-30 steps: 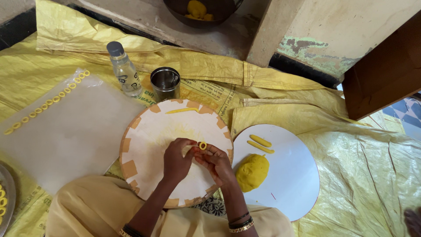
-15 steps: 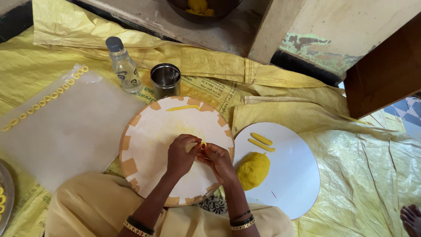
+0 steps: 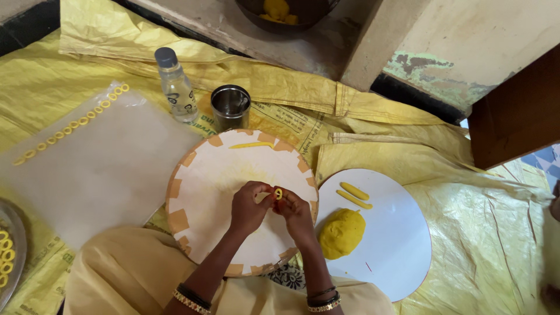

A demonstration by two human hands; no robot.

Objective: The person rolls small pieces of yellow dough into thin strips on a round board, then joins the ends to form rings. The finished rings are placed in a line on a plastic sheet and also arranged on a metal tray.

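Both hands meet over the round white board (image 3: 204,181) with tan patches on its rim. My left hand (image 3: 248,207) and my right hand (image 3: 296,214) pinch a small yellow dough ring (image 3: 278,193) between their fingertips, just above the board. A thin yellow dough strip (image 3: 251,145) lies at the board's far edge. To the right, a round white plate (image 3: 396,245) carries a yellow dough lump (image 3: 341,233) and two short dough sticks (image 3: 354,195).
A clear plastic sheet (image 3: 99,169) at left holds a row of several dough rings (image 3: 70,125). A plastic bottle (image 3: 176,86) and a steel cup (image 3: 230,107) stand behind the board. A metal tray (image 3: 7,251) with rings sits at the far left. Yellow sacking (image 3: 478,233) covers the floor.
The hands closed over the dough ring half a second ago, then parted slightly, so the ring shows again between the fingertips. The view shifted a little.
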